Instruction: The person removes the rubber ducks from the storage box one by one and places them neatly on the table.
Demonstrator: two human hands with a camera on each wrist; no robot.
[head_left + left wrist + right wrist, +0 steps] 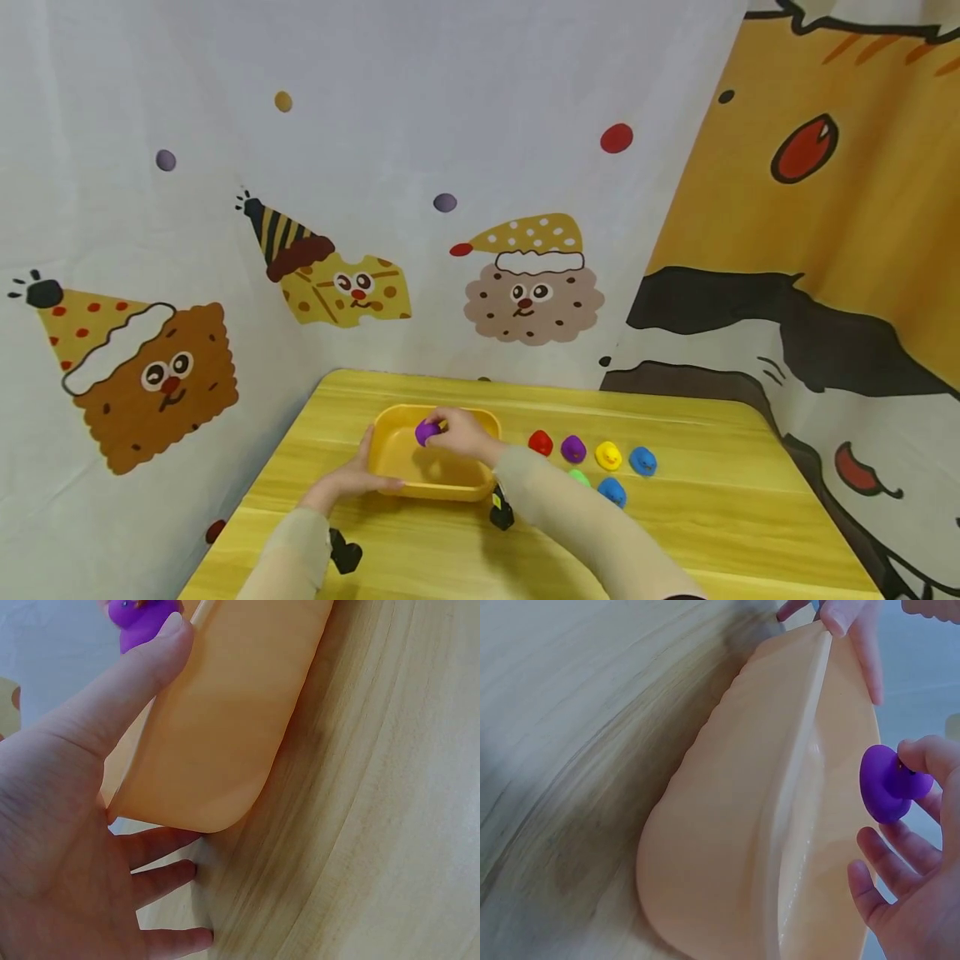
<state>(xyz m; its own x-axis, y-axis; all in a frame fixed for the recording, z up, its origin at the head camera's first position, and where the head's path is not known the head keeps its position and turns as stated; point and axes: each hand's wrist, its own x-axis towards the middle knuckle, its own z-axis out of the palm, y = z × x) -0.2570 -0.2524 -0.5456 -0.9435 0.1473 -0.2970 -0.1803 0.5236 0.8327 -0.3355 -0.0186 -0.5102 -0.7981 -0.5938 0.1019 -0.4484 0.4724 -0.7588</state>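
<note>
An orange plastic basin [442, 492] stands on the wooden table. My left hand [358, 477] rests against its left front corner. In the left wrist view, the thumb lies across the rim and the fingers [169, 881] spread fairly straight by the outer wall. Over the inside of the basin, my right hand [465, 437] pinches a purple rubber duck [885, 784] between thumb and fingertips; the other fingers are bent loosely below. The duck [146, 622] also shows past the left thumb. The head view shows no other duck in the visible part of the basin floor.
Right of the basin sit several rubber ducks: red [540, 442], purple [573, 449], yellow [608, 456], blue [642, 461], a second blue [612, 492] and a green [578, 477] partly behind the right sleeve [570, 517]. Printed curtains [420, 125] hang behind the table [720, 508].
</note>
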